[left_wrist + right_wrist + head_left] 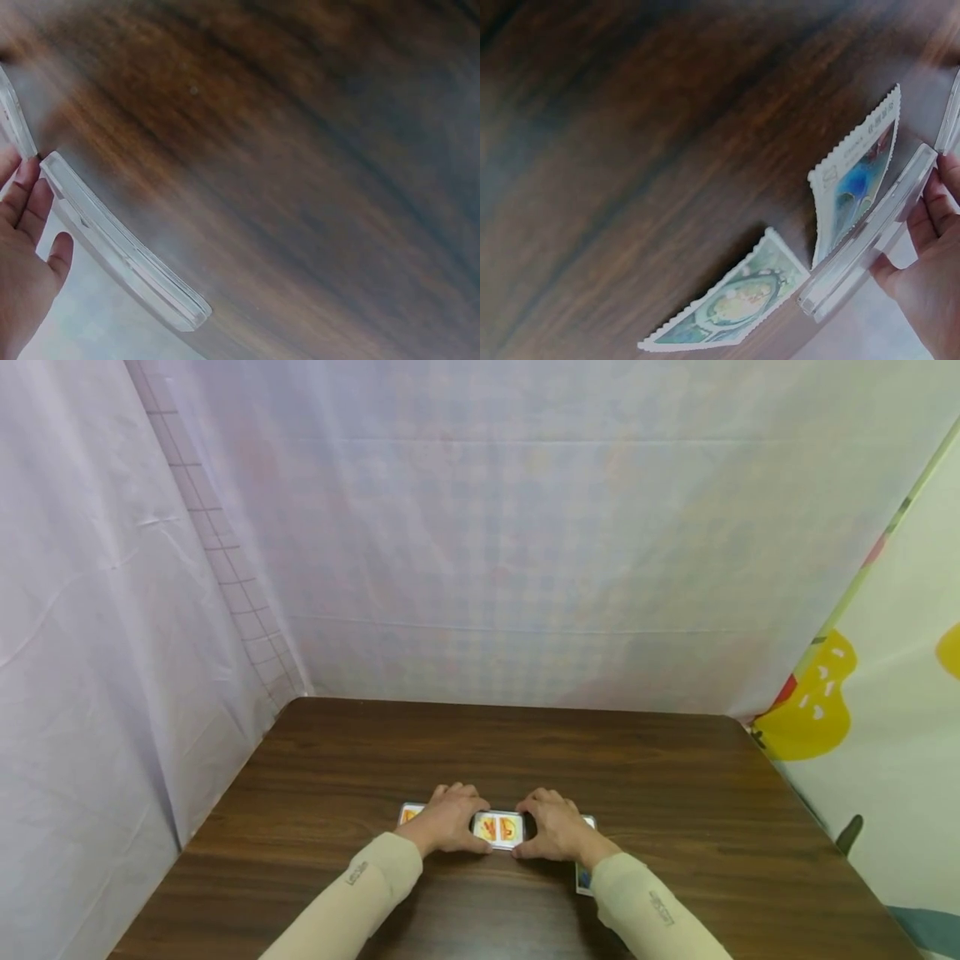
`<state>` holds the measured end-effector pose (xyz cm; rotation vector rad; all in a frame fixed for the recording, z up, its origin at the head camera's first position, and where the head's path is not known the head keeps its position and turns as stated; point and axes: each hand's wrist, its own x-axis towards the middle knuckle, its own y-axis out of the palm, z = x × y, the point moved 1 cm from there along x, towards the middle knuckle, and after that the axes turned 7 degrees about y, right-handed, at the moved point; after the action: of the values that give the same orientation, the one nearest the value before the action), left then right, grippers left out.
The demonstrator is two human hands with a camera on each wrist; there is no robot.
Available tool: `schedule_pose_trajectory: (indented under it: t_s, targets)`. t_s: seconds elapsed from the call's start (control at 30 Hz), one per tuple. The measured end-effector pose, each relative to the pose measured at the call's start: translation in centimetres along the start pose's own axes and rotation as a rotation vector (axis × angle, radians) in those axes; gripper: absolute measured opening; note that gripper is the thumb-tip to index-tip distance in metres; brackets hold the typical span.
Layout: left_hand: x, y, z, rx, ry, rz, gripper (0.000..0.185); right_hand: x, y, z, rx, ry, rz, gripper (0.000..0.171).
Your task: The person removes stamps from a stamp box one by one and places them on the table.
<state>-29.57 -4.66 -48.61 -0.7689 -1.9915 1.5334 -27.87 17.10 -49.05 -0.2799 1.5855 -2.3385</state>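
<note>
Left grip [450, 822]: holds middle case [500, 829], left end
Right grip [555, 828]: holds its right end
Left case [127, 245]: beside left grip
Right case [871, 234], stamps [731, 307]: beside right grip

Hands: two are showing, one left hand [453, 820] and one right hand [553, 828].
Clear cases: three are showing, one middle case [498, 830] between the hands, one left case [126, 246] and one right case [874, 231].
Pictures in the middle case: two are showing, a left picture [487, 828] and a right picture [507, 829].
Stamp-like pieces: two are lying by the right case, one greenish piece [739, 300] and one bluish piece [855, 187].
Sleeves: two are covering the forearms, one left sleeve [348, 902] and one right sleeve [648, 928], each bearing one print.
Desk [495, 743]: one is carrying everything.
Yellow shapes: two are showing, one larger shape [810, 727] and one cut-off shape [951, 652].
</note>
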Motion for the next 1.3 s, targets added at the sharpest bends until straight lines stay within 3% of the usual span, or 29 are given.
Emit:
schedule_pose_trajectory:
  t_s: [1.03, 1.3]
  targets:
    - [0.16, -0.24, -0.19, 0.030, -0.008, 0.035, 0.061, 0.17, 0.11, 0.30, 0.008, 0.011, -0.006, 0.059]
    - [0.39, 0.00, 0.07, 0.048, 0.023, 0.032, 0.060, 0.18, 0.09, 0.35, 0.007, 0.011, -0.016, 0.058]
